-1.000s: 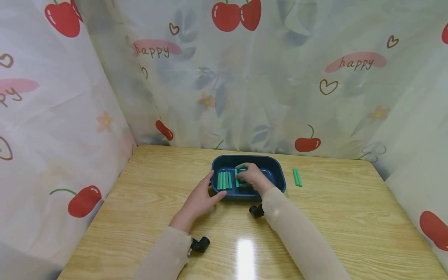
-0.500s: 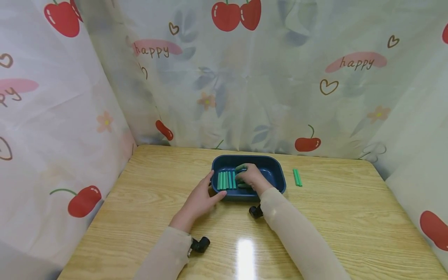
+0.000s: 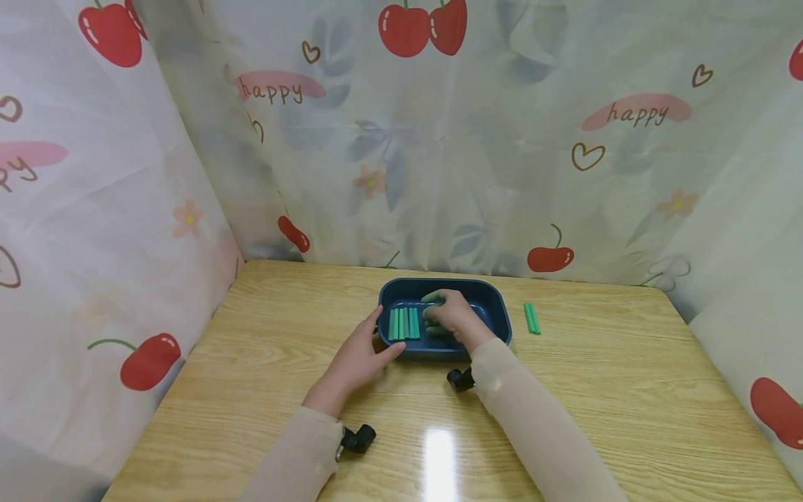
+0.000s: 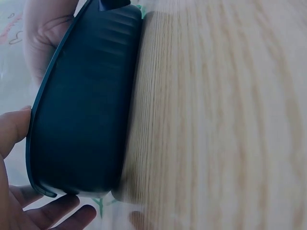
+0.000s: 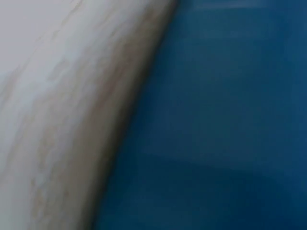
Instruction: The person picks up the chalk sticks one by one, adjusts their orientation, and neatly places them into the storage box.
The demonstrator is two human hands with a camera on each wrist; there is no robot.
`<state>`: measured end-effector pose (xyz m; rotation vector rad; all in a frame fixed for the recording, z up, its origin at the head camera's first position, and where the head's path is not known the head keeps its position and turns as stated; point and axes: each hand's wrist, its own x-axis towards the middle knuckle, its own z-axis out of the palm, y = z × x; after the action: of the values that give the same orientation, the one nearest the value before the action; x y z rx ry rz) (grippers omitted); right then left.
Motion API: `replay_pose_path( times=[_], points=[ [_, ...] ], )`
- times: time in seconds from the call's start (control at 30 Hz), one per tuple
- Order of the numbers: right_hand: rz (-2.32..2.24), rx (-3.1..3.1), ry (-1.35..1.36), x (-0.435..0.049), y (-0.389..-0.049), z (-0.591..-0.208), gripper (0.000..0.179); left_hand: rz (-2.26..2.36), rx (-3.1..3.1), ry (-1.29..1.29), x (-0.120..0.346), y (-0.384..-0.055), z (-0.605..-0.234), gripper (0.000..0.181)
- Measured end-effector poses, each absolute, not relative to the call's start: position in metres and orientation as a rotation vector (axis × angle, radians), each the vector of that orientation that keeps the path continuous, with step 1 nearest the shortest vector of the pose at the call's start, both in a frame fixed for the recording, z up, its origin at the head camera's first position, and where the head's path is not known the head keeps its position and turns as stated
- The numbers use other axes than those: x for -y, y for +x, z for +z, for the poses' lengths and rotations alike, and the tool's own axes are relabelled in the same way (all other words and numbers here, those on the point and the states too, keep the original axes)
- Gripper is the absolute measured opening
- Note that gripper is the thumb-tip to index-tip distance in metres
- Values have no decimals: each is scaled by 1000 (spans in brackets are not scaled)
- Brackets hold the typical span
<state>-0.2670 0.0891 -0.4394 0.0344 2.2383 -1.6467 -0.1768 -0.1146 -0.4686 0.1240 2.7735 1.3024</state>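
Note:
A dark blue box (image 3: 445, 353) stands on the table, with a row of several green chalk sticks (image 3: 404, 324) lying side by side at its left end. My left hand (image 3: 359, 355) holds the box's left end, its thumb at the near rim and its fingers around the end wall; the left wrist view shows the hand (image 4: 14, 167) against the box wall (image 4: 81, 105). Inside the box, just right of the row, my right hand (image 3: 454, 317) has loosely bent fingers and no stick visible in them. The right wrist view shows only the blurred box wall (image 5: 211, 120).
Two more green chalk sticks (image 3: 532, 318) lie on the wooden table (image 3: 602, 390), right of the box. A printed curtain (image 3: 439, 174) hangs behind and at both sides. Black wrist cameras (image 3: 360, 439) project from the sleeves.
The right hand moved one chalk stick left against the row inside the box, then let go and drew slightly away from it. My left hand has stayed at the box's end.

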Motion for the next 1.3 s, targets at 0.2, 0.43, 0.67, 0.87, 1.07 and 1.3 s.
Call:
replay_pose_path(
  times=[0.2, 0.43, 0.67, 0.87, 1.07, 1.3],
  points=[
    [-1631, -2256, 0, -93, -261, -430, 33, 1307, -2775, 137, 115, -177, -469, 91],
    [-1624, -2278, -49, -100, -256, -422, 32, 1304, -2768, 126, 115, -177, -469, 91],
    [-1605, -2301, -100, -108, -249, -409, 34, 1314, -2755, 113, 115, -177, -468, 91],
    [-1616, -2282, -162, -119, -243, -400, 38, 1314, -2763, 114, 115, -176, -467, 91],
    [-1625, -2263, -199, -131, -237, -391, 39, 1307, -2764, 105, 114, -175, -466, 91],
    [-1622, -2254, -195, -148, -233, -382, 43, 1315, -2761, 97, 114, -175, -466, 91]
  ],
)
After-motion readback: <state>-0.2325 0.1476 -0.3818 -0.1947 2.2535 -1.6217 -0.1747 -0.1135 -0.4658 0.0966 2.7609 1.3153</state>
